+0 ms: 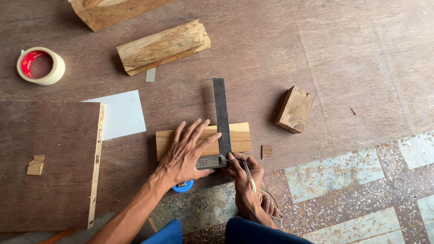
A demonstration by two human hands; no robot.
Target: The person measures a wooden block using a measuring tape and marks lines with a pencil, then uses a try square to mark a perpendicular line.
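Right hand [244, 169], fingers pinched on a slim pale pencil [248, 176], marked beside the dark metal try square [221, 129]; left hand [187, 151], fingers splayed, pressed it onto the flat light wooden board [239, 135] on brown plywood [271, 58]. Keeping the stock tight against the edge seemed wise.

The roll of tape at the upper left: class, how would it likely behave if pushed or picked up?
The roll of tape lies flat on its side on the plywood sheet, so a push would probably slide it, not roll it. Its open core suggests it is light. Stood on edge, its round shape would likely roll.
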